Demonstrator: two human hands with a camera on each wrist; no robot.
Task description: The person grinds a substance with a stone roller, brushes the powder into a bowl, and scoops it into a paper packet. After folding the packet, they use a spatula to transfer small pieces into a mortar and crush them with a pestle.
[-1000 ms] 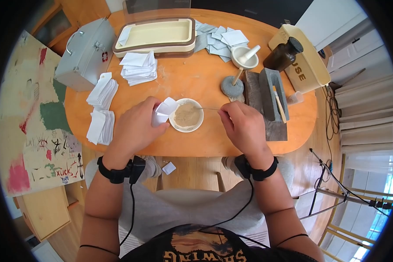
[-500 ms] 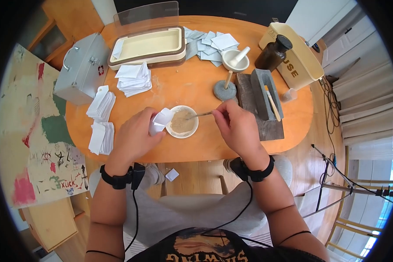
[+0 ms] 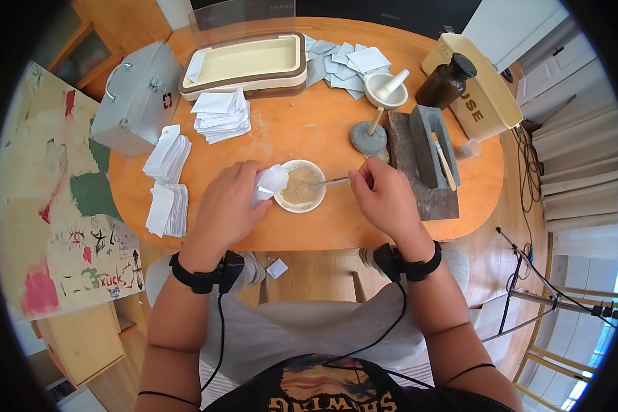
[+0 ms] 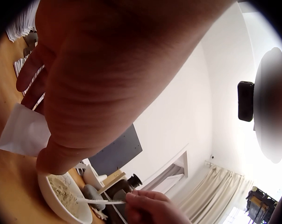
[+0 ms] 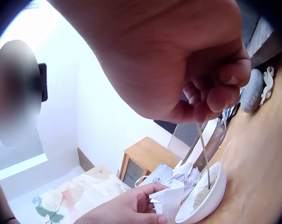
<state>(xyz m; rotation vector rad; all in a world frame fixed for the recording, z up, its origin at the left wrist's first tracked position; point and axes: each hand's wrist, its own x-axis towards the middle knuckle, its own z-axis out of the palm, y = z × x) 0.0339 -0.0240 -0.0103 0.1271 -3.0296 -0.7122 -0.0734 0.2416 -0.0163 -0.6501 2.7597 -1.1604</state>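
My left hand (image 3: 233,202) holds a folded white paper packet (image 3: 272,181) between thumb and fingers, its open mouth beside the left rim of a small white bowl (image 5: 214,200). Beige powder (image 3: 297,188) lies in the bowl. From the right, my right hand (image 3: 389,199) pinches the end of a thin, slender-handled scoop (image 3: 338,181) between thumb and fingertips. Its far tip dips into the powder, so its exact shape is hidden. In the right wrist view the scoop slants down into the bowl, and the packet overlaps the bowl's near side.
Stacks of white paper packets (image 3: 222,117) stand left and behind. Farther back are a cream tray (image 3: 247,60), grey-blue packets (image 3: 343,67) and a mortar with pestle (image 3: 386,93). At right are a round stone with a wooden handle (image 3: 369,138), a stone trough (image 3: 432,154) and a dark jar (image 3: 448,81).
The scoop's tip has shifted slightly within the powder, toward the bowl's right side. Both hands keep their holds, with the packet still at the left rim. The head view has swayed a little.
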